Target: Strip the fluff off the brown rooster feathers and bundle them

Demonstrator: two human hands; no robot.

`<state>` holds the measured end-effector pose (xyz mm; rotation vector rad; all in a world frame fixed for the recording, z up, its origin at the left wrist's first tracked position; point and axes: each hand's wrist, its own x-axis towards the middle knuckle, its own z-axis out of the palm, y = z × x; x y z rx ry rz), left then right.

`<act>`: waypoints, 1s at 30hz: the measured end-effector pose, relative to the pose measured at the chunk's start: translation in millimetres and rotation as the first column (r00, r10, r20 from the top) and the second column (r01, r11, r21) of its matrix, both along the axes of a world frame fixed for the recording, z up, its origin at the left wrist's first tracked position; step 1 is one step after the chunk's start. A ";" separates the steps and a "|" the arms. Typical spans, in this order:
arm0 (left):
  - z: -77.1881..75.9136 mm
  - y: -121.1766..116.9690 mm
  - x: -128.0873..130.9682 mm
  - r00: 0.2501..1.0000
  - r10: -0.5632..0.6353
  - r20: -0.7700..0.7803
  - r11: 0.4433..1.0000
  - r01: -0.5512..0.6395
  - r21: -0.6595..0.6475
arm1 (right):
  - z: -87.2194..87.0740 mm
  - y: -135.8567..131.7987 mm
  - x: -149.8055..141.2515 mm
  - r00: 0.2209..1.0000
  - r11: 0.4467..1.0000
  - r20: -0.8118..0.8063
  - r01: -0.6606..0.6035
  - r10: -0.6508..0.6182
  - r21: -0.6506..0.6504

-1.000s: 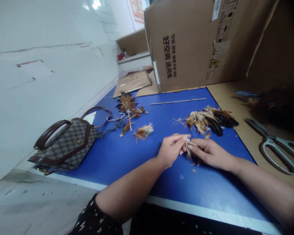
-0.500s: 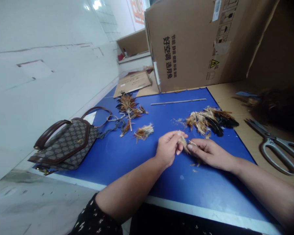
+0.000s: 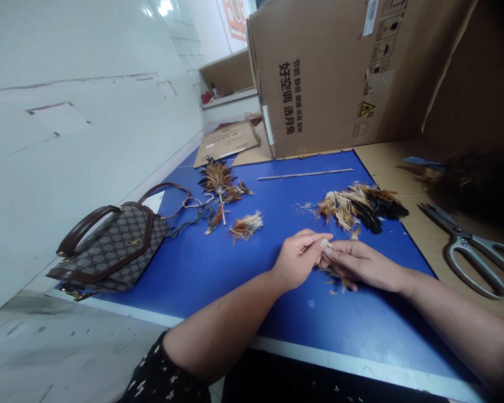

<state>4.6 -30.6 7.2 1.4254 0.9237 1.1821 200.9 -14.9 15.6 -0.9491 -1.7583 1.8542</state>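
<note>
My left hand (image 3: 298,260) and my right hand (image 3: 365,263) meet over the blue table (image 3: 243,291), their thumbs and fingertips pinched close together. Brown feathers (image 3: 335,274) stick out below the right fingers, which are closed around them. Whatever the left fingertips grip is mostly hidden, at the same spot as the feathers. Beyond the right hand lies a pile of tan and black feathers (image 3: 357,207). Left of the hands is a small bunch of pale brown feathers (image 3: 247,226).
A feather duster-like bundle (image 3: 218,179) lies farther back, near a patterned handbag (image 3: 121,240) at left. A thin stick (image 3: 306,174) lies in front of a large cardboard box (image 3: 327,84). Scissors (image 3: 466,240) rest on cardboard at right, beside a dark feathery heap (image 3: 479,184).
My left hand has moved right until its fingertips meet those of my right hand. The pale feather that showed between its fingers is now hidden. The right hand has barely moved.
</note>
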 end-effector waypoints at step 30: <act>4.1 16.0 -6.1 0.839 0.393 0.375 0.918 -0.331 -0.220 | -0.1 7.5 5.7 0.968 0.992 -0.218 0.130 -0.127 -0.002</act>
